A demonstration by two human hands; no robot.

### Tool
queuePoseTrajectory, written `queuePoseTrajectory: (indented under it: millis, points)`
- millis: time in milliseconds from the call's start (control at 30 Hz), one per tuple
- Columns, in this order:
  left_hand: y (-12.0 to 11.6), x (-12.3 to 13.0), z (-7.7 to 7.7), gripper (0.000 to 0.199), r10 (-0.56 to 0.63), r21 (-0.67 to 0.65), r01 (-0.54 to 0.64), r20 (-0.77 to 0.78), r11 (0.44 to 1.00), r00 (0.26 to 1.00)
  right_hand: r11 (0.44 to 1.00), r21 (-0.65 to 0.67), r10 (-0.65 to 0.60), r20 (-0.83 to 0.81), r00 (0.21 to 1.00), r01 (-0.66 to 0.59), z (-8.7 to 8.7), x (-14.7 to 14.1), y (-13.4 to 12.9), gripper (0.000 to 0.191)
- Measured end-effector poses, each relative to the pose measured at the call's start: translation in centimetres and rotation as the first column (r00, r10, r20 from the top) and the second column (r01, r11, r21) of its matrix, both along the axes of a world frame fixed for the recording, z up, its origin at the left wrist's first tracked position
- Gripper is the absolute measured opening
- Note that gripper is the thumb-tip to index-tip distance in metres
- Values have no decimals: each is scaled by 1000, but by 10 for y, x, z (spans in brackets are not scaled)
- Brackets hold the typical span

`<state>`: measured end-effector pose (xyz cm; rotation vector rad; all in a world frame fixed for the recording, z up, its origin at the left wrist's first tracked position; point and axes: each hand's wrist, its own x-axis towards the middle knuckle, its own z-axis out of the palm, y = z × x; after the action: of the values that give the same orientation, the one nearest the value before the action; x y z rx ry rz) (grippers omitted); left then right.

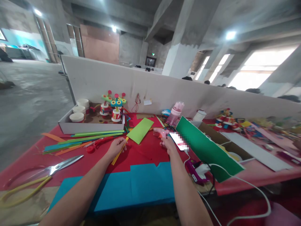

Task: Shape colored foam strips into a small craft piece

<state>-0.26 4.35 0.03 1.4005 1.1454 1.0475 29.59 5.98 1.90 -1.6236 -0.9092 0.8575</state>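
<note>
My left hand [117, 147] pinches a narrow yellow paper strip [117, 157] that slants down toward me over the red table cover. Just beyond it lies a lime-green paper sheet [140, 130], one corner near the strip. My right hand [167, 144] has its fingers curled at a pink glue gun [159, 132] with an orange part; the grip is partly hidden. Right beside that hand is a lit phone [178, 141]. Blue paper [143, 182] lies along the table's front edge, beneath my forearms.
Large scissors [55, 168] lie open at left, near red-handled scissors [94, 146] and coloured strips [70, 142]. A tray [91, 128] holds paper cups and cup figures. A pink bottle [176, 113], green board [207, 150] and purple power strip [197, 174] with cables stand right.
</note>
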Motion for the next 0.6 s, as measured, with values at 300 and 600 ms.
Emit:
queuePoseTrajectory:
  millis: [300,600]
  points:
    - [1,-1,-4,36,-18,9,18,18,1000,1000,990,113,107,-211,972,-85,13,-18,-5,18]
    - [1,-2,-6,34,-52,-80,69,193,994,980,926,167,361,-126,924,-339,2,-65,-34,42]
